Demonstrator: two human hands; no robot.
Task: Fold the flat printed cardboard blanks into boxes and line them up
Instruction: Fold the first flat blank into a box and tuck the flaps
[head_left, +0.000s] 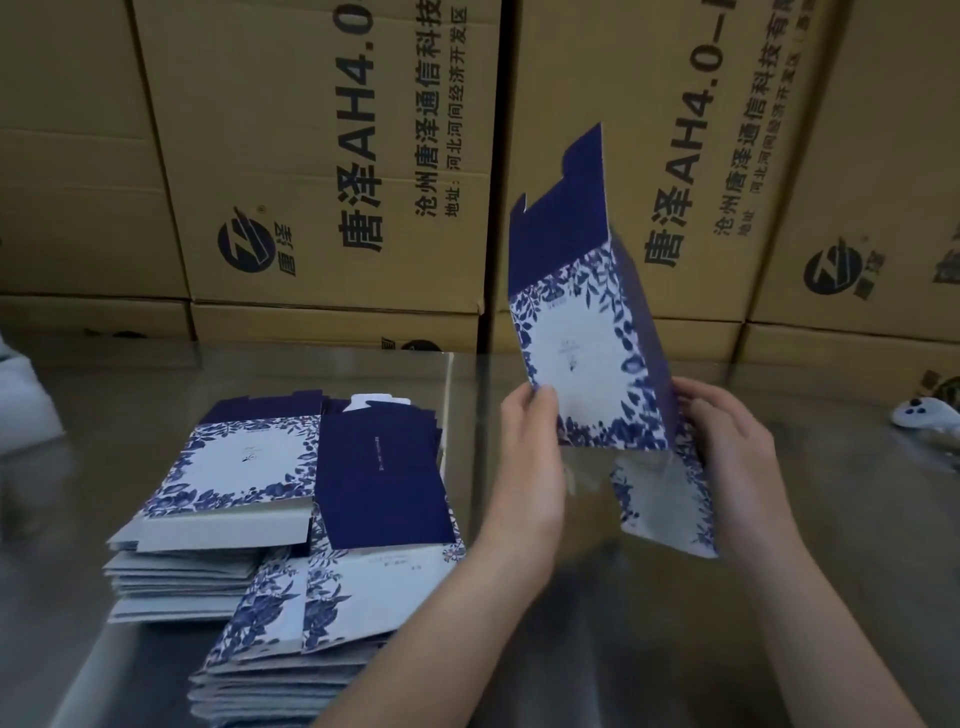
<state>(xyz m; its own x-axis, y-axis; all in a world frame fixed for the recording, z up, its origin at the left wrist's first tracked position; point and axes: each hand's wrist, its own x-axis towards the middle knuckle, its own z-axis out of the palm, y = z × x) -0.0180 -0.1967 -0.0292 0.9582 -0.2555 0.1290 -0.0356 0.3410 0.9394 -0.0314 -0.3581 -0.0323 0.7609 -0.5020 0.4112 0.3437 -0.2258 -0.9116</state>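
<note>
I hold one blue-and-white floral cardboard blank (582, 332) upright above the table, partly opened, with its dark blue flaps pointing up. My left hand (530, 457) pinches its lower left corner. My right hand (727, 447) grips its lower right edge, where a floral bottom flap (670, 504) hangs down towards me. To the left, stacks of flat blanks (280, 499) lie on the table, with white floral faces and dark blue panels on top.
The table (597, 623) is grey and shiny. Large brown shipping cartons (332, 156) with black print form a wall along its far edge. A small white object (924, 415) lies at the far right, and something white (21, 400) sits at the left edge.
</note>
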